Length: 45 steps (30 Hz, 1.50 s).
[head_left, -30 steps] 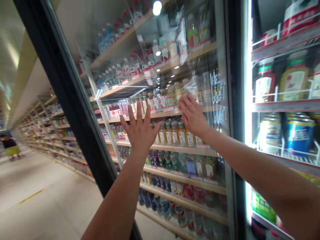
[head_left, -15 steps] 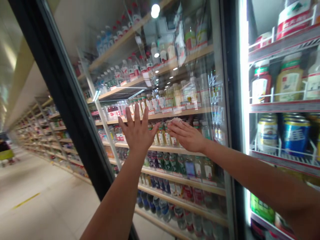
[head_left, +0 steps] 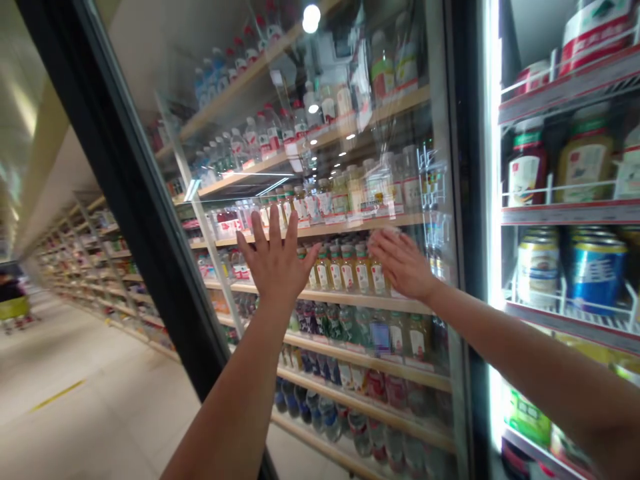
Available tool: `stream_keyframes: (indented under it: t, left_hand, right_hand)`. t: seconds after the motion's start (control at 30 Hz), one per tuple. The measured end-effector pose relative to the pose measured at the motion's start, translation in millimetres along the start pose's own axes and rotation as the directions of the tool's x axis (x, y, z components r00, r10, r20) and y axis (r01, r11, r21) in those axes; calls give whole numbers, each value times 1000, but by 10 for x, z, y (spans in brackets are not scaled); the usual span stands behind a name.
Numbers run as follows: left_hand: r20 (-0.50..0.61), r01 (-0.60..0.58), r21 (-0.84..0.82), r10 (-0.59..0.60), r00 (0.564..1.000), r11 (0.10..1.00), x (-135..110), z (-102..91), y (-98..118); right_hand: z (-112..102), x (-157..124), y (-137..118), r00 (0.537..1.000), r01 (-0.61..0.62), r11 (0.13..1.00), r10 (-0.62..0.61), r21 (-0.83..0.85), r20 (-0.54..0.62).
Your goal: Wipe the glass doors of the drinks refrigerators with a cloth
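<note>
A glass cooler door (head_left: 145, 60) with a thick black frame stands open at a slant before me. My left hand (head_left: 275, 263) lies against the pane, palm forward and fingers spread, holding nothing. To its right, my right hand (head_left: 403, 263) presses a whitish crumpled cloth (head_left: 387, 231) to the glass. Only the upper edge of this cloth shows past the fingers; it may be a paper wipe. Both arms reach out nearly straight. Ceiling lights reflect in the pane.
Through the glass, wooden shelves (head_left: 345, 298) carry rows of bottled drinks. At right, the lit cooler holds juice bottles (head_left: 527, 170) and a blue can (head_left: 597, 273) on wire racks. Long store shelves (head_left: 95, 247) line the aisle at left, with a green cart (head_left: 14, 308) far off.
My right hand has slid to the right across the glass with the cloth, away from my left hand. My left hand has kept its place on the pane.
</note>
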State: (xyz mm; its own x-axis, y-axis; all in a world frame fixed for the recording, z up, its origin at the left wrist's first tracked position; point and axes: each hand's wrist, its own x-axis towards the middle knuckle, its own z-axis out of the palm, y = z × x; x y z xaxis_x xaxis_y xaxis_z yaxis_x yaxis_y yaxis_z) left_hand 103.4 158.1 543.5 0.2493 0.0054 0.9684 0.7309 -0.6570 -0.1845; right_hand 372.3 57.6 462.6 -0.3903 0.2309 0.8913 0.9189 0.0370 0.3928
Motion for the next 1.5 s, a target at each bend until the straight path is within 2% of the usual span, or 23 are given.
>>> stream_keyframes:
  t: [0.07,0.13,0.17,0.23,0.3,0.33,0.4,0.47,0.53,0.57,0.63,0.7,0.77,0.87,0.9,0.93,1.03,1.1,1.17,1.23,1.3,1.43,1.5]
  left_hand:
    - [-1,-4,12,4,1000,1000,-3,4,-1]
    - [-1,-3,20,3,1000,1000,-6,7,3]
    - [-2,-4,21,4,1000,1000,-7,7,6]
    - [-4,-6,19,6,1000,1000,-8,7,14]
    - [-11,-8,13,8,1000,1000,-9,5,20]
    - [-13,-7,9,7,1000,1000,-10,4,22]
    - [-13,-6,5,6,1000,1000,-12,3,22]
    - [-12,-6,6,7,1000,1000,-13,4,17]
    - [-12,-8,11,8,1000,1000,-14,5,8]
    - [-12,-9,13,9,1000,1000,-15,5,2]
    - [-9,-16,10,16,1000,1000,-16,5,-9]
    - [-9,-24,1,24,1000,1000,-17,5,-16]
    - [-12,-27,-5,27,1000,1000,-19,6,-17]
    - [-21,-31,6,31,999,1000,-21,5,-11]
    - [-21,-33,12,33,999,999,-21,4,-9]
    - [-20,-36,17,36,999,999,-20,1,-6]
    - [-11,-44,20,44,999,999,-19,-7,-1]
    - [-8,-48,24,48,999,999,-17,-10,3]
    - [-11,-46,34,46,999,998,-15,-11,4]
    - [-11,-49,41,50,999,998,-14,-12,4]
    - [-2,-56,48,57,998,997,-14,-14,0]
    - [11,-76,68,75,997,995,-20,-19,-10]
    - [12,-72,63,71,997,995,-22,-24,-11]
  right_hand:
    - [-31,5,132,965,-234,971,225,-56,-132]
    - [-29,0,162,928,-327,943,309,-57,-211]
    - [-18,-13,131,941,-286,957,271,-47,-203]
    - [3,-42,27,990,-101,995,98,-22,-105]
    - [10,-28,-36,999,51,999,-51,-3,-9]
    - [7,9,-32,998,62,998,-62,0,6]
    - [2,142,26,997,-42,999,42,6,-66]
    - [19,312,64,959,-203,978,208,45,-195]
    - [65,457,1,932,-246,965,261,91,-250]
    - [92,509,-66,948,-199,975,218,101,-233]
    - [136,578,-215,992,6,994,7,107,-127]
    - [148,640,-293,986,169,979,-167,111,-30]
    - [130,730,-270,990,135,986,-132,96,-42]
    - [108,895,-202,975,-91,991,110,103,-193]
    - [111,936,-208,968,-107,988,130,114,-216]
    - [120,964,-229,974,-73,990,97,125,-205]
    - [141,988,-276,982,186,970,-176,159,-76]
    - [130,1013,-203,974,227,959,-221,169,-56]
    - [108,1087,-69,989,93,982,-71,162,-131]
    - [100,1200,22,964,-83,980,125,178,-236]
    - [117,1314,5,940,-147,970,198,195,-277]
    - [140,1459,-105,988,102,976,-78,193,-131]
    - [114,1494,-31,988,115,976,-94,185,-120]
